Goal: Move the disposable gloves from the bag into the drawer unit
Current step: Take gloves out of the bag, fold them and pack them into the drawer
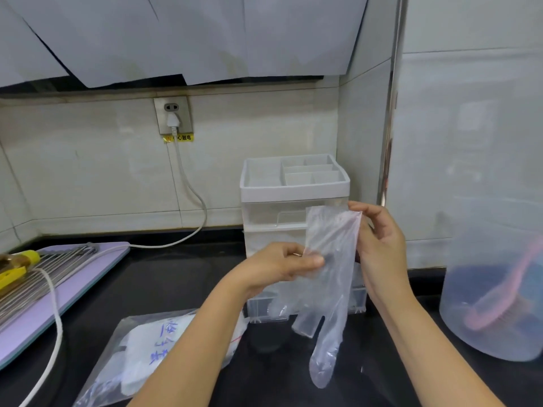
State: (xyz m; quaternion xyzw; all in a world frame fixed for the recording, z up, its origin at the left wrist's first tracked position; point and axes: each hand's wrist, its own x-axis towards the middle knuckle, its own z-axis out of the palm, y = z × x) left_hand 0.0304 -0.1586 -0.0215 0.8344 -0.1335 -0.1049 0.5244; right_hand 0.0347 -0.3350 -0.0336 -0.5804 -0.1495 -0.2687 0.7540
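Bag [141, 348] flat on counter [176, 274], seemingly part full | glove [332, 289] hangs before drawer unit [293, 189] | left hand [282, 265], right hand [382, 239] each pinch its cuff | flimsy, slippery film; grip cuff edges

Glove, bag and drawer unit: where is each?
glove [333, 277], head view, on its palm.
bag [147, 351], head view, on its printed middle.
drawer unit [293, 193], head view, on its white top rim.

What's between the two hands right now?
One clear disposable glove, pinched by the left hand and held by the right hand; the head view shows it.
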